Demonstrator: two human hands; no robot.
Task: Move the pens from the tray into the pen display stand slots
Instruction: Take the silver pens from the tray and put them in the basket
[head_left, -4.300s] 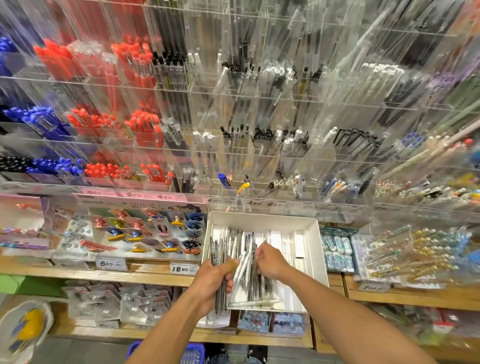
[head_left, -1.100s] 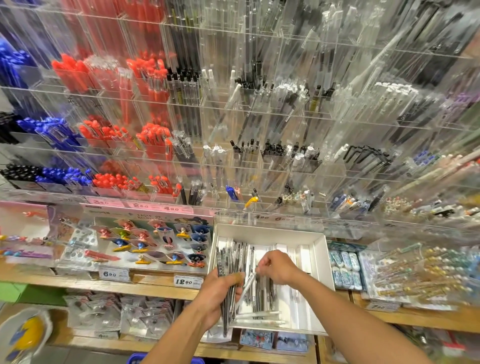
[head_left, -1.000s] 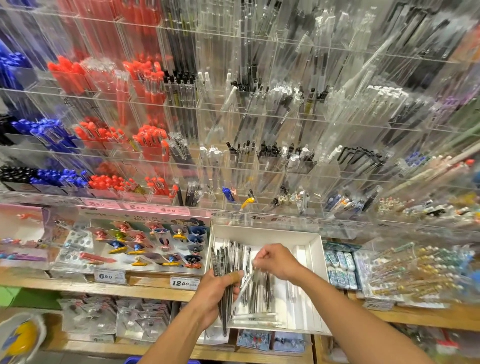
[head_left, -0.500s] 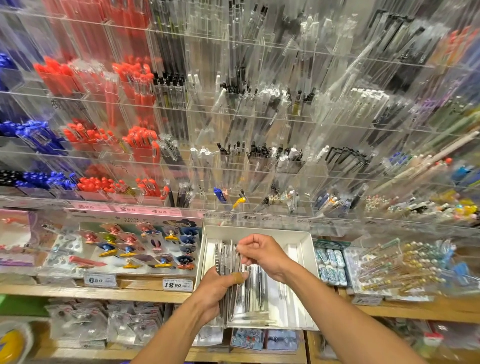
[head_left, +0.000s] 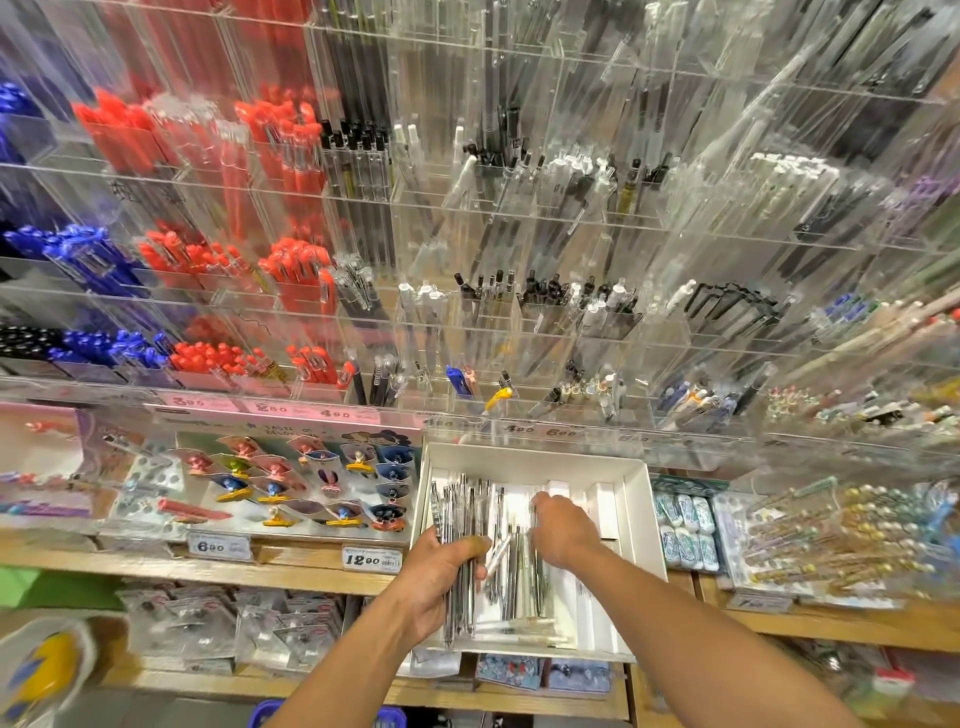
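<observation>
While the left hand (head_left: 439, 579) grips a bundle of silver pens (head_left: 460, 525) at lower centre, the right hand (head_left: 563, 530) pinches loose pens in the white tray (head_left: 636, 519), below the clear acrylic display stand (head_left: 519, 260).

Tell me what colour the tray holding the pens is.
White tray, seen best in the head view.

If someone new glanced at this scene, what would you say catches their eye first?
Probably the clear acrylic pen display stand filling the upper view, with bright red pens massed at its left. Below it, a white tray sits on the wooden shelf, where the left hand grips a bundle of silver pens and the right hand reaches into the tray.
</observation>
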